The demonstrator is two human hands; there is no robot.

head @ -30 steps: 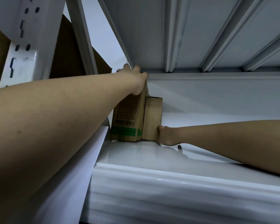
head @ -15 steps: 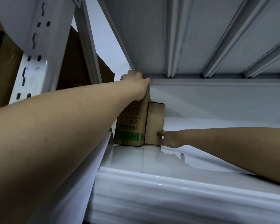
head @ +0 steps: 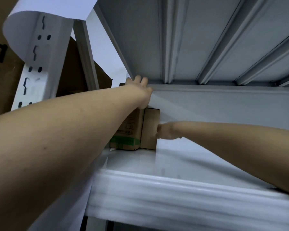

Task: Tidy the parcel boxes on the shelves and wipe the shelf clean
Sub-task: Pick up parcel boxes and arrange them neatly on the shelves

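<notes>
Two brown parcel boxes stand side by side at the back left corner of the white shelf (head: 207,162). The taller box (head: 128,130), with a green band and printing, is on the left; a plain narrower box (head: 149,129) stands against its right side. My left hand (head: 140,89) reaches over the top of the taller box, fingers extended toward the back. My right hand (head: 165,132) presses against the right side of the narrower box, a little above the shelf. Its fingers are partly hidden.
A white perforated upright post (head: 37,64) stands at the left, with large brown cartons (head: 3,84) behind it. The ribbed underside of the shelf above (head: 207,39) is close over the boxes. The shelf's front lip (head: 173,194) runs across below my arms.
The view has tilted upward. My left hand stays on top of the taller box. My right hand has risen from the narrower box's base to its middle.
</notes>
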